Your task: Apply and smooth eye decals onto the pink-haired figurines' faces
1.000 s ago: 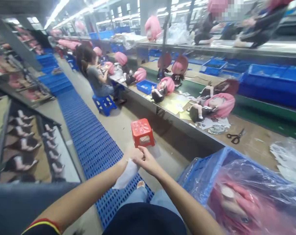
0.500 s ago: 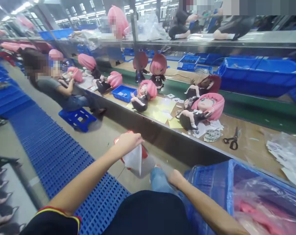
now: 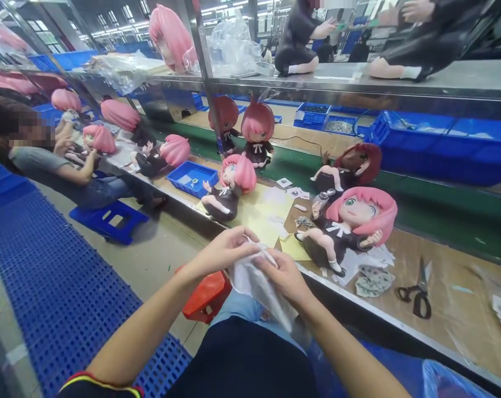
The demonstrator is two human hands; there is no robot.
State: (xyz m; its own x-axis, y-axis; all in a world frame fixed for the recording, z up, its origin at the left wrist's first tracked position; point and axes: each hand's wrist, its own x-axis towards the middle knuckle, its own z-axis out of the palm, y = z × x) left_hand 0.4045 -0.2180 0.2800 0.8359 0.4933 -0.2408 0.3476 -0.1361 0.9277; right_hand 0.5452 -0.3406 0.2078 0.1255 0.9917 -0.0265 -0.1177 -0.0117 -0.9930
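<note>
My left hand (image 3: 225,251) is closed, pinching the top of a thin white sheet (image 3: 256,282) that could be cloth or a soft bag. My right hand (image 3: 287,279) grips the same sheet from the other side. Creased, it hangs down over my lap. Just past my hands, at the bench edge, a pink-haired doll figure (image 3: 337,229) in a black dress lies on its back. Another such figure (image 3: 229,190) lies farther left on yellow paper (image 3: 271,213).
Black-handled scissors (image 3: 418,290) and a crumpled patterned cloth (image 3: 375,281) lie on the bench at right. A red stool (image 3: 207,296) stands beside my legs. A co-worker (image 3: 55,155) sits at left, handling a figure. A blue tray (image 3: 192,178) is on the bench.
My left hand has brought the white sheet up from beside the red stool to the front of my lap. My right hand has risen and taken hold of it too. The view has shifted.
</note>
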